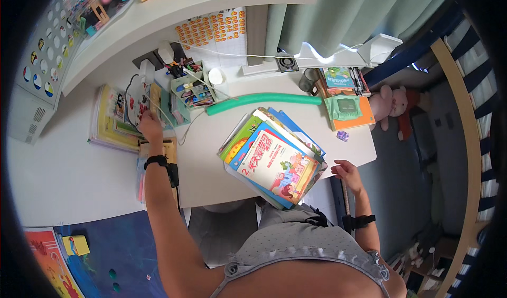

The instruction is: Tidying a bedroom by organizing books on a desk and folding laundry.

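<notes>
My left hand [151,126] reaches to the row of upright books and folders [115,129] at the desk's left side, its fingers at a book with a patterned cover [138,110]. Whether the fingers grip that book cannot be told. A fanned pile of picture books and magazines [277,163] lies in front of me on the white desk, hanging slightly over its near edge. To the right of the pile, my right hand [345,173] is held near the desk edge with its fingers apart and nothing in it.
Behind the pile lies a green foam tube [265,97]. A desk organizer with pens [194,88] and a white cup [216,76] stand at the back. At right are stacked books [368,112] with a wipes pack [344,107], a dark glass [308,80] and a small purple item [342,136].
</notes>
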Demonstrator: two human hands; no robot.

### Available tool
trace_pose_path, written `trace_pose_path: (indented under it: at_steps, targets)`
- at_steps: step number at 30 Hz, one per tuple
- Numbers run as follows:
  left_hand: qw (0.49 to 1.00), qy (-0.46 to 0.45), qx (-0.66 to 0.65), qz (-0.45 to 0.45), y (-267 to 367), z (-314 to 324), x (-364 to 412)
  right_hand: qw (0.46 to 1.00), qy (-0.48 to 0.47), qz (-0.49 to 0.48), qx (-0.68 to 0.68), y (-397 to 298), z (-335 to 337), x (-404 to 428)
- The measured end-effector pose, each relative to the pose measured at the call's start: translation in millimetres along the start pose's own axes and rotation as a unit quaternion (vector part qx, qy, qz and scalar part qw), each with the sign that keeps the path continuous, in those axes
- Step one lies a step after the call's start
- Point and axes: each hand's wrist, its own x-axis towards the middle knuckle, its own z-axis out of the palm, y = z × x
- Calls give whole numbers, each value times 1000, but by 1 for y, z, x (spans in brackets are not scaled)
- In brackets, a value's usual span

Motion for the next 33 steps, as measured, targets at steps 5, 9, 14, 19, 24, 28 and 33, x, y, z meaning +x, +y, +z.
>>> trace_pose_path:
  at_steps: [5,9,14,19,24,28,33]
  targets:
    - [984,117,-136,11,48,-47,-8,1000,18,13,1,-1,4,-2]
    - [979,125,-159,22,59,-60,-14,1000,-1,11,2,-6,8,8]
    - [984,117,-131,29,39,-21,-13,1000,-9,7,-8,-12,12,10]
    - [991,70,-106,34,28,28,-15,1000,-2,22,-9,-9,6,1]
    - [965,-256,13,55,9,59,-8,1000,5,23,2,2,0,-6]
    - [979,-200,-28,30,19,62,-34,999,18,41,17,13,-6,-17]
    - [901,-70,-418,-89,11,45,-54,999,6,32,-2,15,-4,9]
